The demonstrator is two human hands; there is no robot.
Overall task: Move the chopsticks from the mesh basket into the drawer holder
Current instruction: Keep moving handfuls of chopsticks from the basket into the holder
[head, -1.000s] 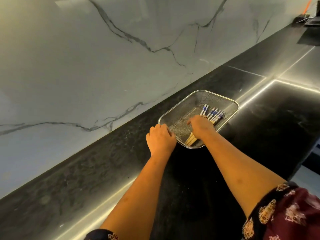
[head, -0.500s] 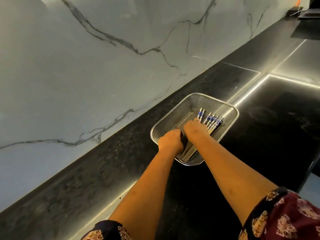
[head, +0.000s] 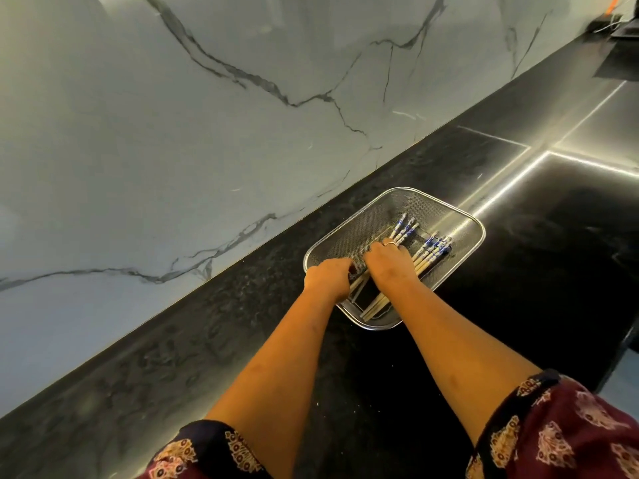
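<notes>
Inside rectangular steel mesh basket [head: 461, 216], left hand [head: 328, 279] and right hand [head: 389, 263] curl their grip round blue-ended wooden chopsticks [head: 428, 253]; strays may slip

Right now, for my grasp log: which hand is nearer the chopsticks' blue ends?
Right. The right hand grips the chopsticks just below their blue ends; the left hand is farther back, near the plain tips.

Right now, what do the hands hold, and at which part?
Chopsticks, lying in the basket: right hand over their middle, left hand nearer the plain ends. Firm grip cannot be told.
</notes>
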